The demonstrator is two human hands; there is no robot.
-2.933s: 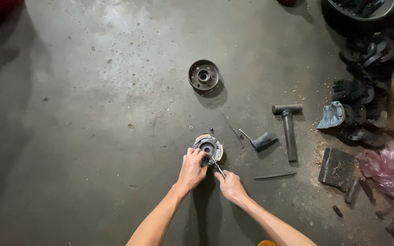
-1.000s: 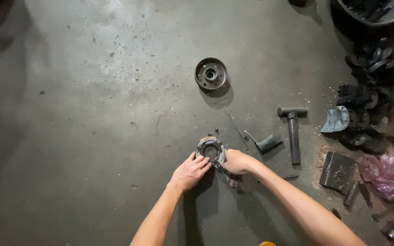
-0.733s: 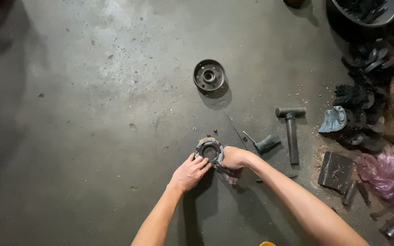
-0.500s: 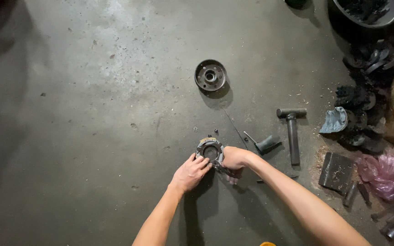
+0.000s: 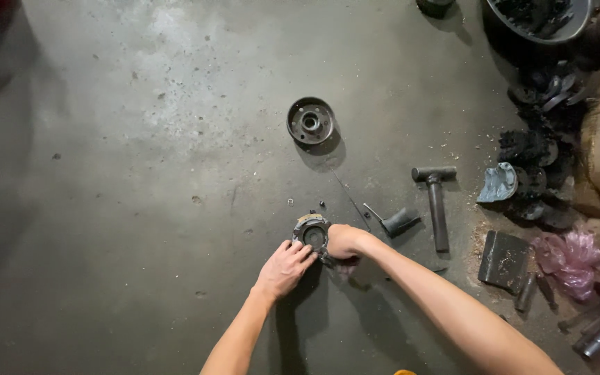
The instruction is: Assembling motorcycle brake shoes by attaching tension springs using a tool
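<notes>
Round dark metal ring-shaped hub (image 5: 312,232) on grey concrete floor (image 5: 140,208), near mid-floor. Left hand (image 5: 285,267) fingertips pressed on its lower rim; right hand (image 5: 345,241) clenched against its right side. Black hammer (image 5: 437,205) well apart, rightward.

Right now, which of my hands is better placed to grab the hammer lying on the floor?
The right hand. It sits on the side of the round metal part that faces the hammer, which lies to the right on the floor. The left hand is on the part's near-left side, farther away.
</notes>
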